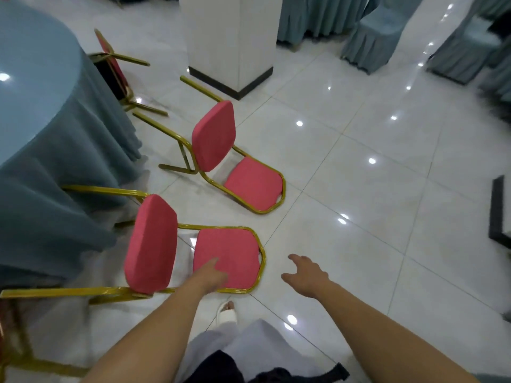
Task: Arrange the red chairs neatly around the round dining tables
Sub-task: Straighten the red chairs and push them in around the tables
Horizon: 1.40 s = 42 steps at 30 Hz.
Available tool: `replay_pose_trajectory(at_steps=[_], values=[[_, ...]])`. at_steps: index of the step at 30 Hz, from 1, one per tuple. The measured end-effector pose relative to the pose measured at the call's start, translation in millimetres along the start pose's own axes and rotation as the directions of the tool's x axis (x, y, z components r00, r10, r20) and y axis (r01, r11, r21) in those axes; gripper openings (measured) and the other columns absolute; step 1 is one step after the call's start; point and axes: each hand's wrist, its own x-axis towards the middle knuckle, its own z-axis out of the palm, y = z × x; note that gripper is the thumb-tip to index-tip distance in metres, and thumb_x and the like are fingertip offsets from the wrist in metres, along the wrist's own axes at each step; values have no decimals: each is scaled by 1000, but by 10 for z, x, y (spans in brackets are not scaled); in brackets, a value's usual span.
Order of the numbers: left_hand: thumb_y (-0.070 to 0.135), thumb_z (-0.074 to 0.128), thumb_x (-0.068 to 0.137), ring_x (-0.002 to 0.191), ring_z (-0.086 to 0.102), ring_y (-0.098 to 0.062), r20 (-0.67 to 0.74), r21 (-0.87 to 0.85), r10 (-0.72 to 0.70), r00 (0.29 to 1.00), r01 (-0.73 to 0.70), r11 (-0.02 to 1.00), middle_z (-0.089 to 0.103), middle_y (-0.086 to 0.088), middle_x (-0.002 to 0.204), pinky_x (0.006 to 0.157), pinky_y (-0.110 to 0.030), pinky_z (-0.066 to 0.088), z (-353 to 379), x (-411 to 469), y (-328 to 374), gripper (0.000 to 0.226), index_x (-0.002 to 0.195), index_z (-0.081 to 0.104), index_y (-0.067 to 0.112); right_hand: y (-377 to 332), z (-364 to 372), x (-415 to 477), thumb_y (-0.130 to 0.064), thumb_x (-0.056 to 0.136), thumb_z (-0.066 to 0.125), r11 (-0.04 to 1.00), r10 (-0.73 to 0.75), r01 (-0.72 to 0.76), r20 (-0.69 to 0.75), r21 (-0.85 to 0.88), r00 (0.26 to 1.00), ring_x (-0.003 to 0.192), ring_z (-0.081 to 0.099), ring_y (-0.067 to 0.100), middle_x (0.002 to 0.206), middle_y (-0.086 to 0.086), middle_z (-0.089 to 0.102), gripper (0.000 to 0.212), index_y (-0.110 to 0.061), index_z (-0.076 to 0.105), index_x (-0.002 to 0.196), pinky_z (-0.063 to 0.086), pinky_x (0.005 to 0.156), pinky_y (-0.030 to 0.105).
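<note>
Three red chairs with gold frames lie tipped over on the floor beside a round table [33, 111] draped in blue-grey cloth. The nearest chair [152, 244] lies on its back, legs pointing left under the cloth. A second chair [214, 136] lies beyond it, and a third [110, 62] is against the table at the back. My left hand [211, 275] reaches over the nearest chair's red pad, fingers extended, holding nothing. My right hand [304, 275] hovers over the tiles to the right of that chair, fingers spread and relaxed.
A white square pillar [229, 42] with a dark base stands behind the chairs. Blue-covered chairs [378, 34] and draped tables stand at the back right. A dark frame [497, 214] is at the right edge. Glossy white tiles stretch to the right. My foot [226, 310] is near the closest chair.
</note>
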Motion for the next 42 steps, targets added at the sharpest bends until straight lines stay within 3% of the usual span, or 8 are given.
replay_pose_trajectory(at_steps=[8,11,17,22,26,31,37,42], values=[[14,63,87,104,66,-22,-148,-130,-76,986,57,990,61,-6,130,90,-34,55,-279,468,589,63,147,43,16,-211,-910,1092,-48,93,53,996,-78,81,54,-47,995,138,41,30,158,3,33,70,-28,27,154,34,111,49],[24,67,78,83,59,-13,-243,-236,-161,957,103,966,60,8,91,58,-10,45,-262,445,660,45,122,60,20,-291,-1246,1639,-47,92,56,987,-132,140,108,-78,985,136,43,31,155,6,37,70,-26,31,153,35,111,49],[14,63,93,106,58,-29,-426,-625,-512,746,167,763,58,-16,132,87,-30,46,187,620,723,45,136,51,10,-378,-1880,2858,-47,90,58,899,-302,373,290,-232,908,142,36,28,159,4,33,76,-25,28,155,32,114,45],[17,70,89,87,63,-12,-282,-882,-728,625,129,453,52,-17,133,71,-20,45,1245,568,1225,63,145,44,12,-392,-2326,3480,-49,90,56,658,-385,566,425,-496,819,136,43,32,154,9,41,75,-22,29,155,39,106,40],[22,69,89,127,49,-29,-186,-924,-764,618,154,349,41,-15,149,97,-33,40,1838,567,1620,65,148,41,18,-345,-2476,3639,-44,92,56,520,-387,652,528,-552,756,135,44,33,153,12,42,73,-21,29,155,40,108,42],[23,64,92,115,50,-27,-97,-946,-769,632,181,268,48,-13,138,97,-35,40,2284,765,1719,63,149,38,20,-247,-2324,3703,-45,94,55,398,-362,693,591,-601,720,142,35,29,158,8,34,72,-21,26,156,34,113,43],[24,63,92,133,44,-29,-6,-967,-762,647,189,168,41,-14,150,108,-38,36,2607,1630,1281,62,149,39,20,-97,-1572,4168,-42,93,56,450,-276,675,628,-585,728,137,40,29,157,6,34,69,-25,29,154,36,111,47],[25,65,91,123,53,-32,55,-980,-741,669,178,88,53,-19,137,105,-40,41,2904,2643,668,64,149,38,20,5,-682,4905,-39,92,62,560,-250,632,619,-535,745,112,58,26,141,12,49,68,-22,34,151,49,92,38]])
